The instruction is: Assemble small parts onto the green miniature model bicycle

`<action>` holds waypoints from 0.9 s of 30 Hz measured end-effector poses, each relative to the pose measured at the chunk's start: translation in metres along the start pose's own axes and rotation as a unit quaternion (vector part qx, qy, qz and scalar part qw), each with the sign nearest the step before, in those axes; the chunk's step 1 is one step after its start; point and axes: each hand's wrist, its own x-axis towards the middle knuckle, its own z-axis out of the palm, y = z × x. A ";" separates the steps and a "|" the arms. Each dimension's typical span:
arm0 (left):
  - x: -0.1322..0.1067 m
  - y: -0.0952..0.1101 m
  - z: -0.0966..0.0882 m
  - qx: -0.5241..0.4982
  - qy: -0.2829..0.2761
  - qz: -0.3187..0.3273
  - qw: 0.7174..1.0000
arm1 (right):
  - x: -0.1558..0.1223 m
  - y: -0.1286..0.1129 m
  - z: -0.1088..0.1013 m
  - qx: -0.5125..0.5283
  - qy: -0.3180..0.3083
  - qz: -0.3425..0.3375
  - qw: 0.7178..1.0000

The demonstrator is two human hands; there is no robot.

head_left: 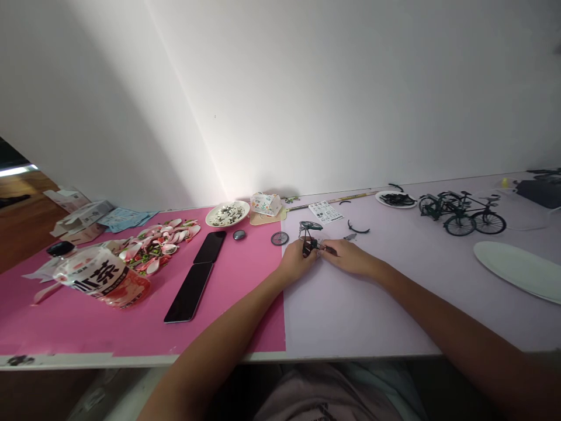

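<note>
My left hand is closed around a partly built model bicycle, its small wheel pointing up above the fingers. Pressed close to it from the right, my right hand pinches a slim, dark reddish tool whose tip meets the model; its exact kind is too small to tell. A loose spoked wheel lies flat just left of my hands. Beyond the right hand are a small silver pointed piece and a curved black part, like a mudguard. The fingers hide much of the model's frame.
Finished model bicycles stand at the right, by a plate of black parts and a white oval plate. A printed sheet lies ahead. On the left are phones, a drink bottle, petal-like pieces and a bowl.
</note>
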 end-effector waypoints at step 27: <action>0.000 0.003 -0.003 0.025 -0.012 -0.007 1.000 | -0.001 -0.005 -0.003 -0.017 -0.008 0.007 1.000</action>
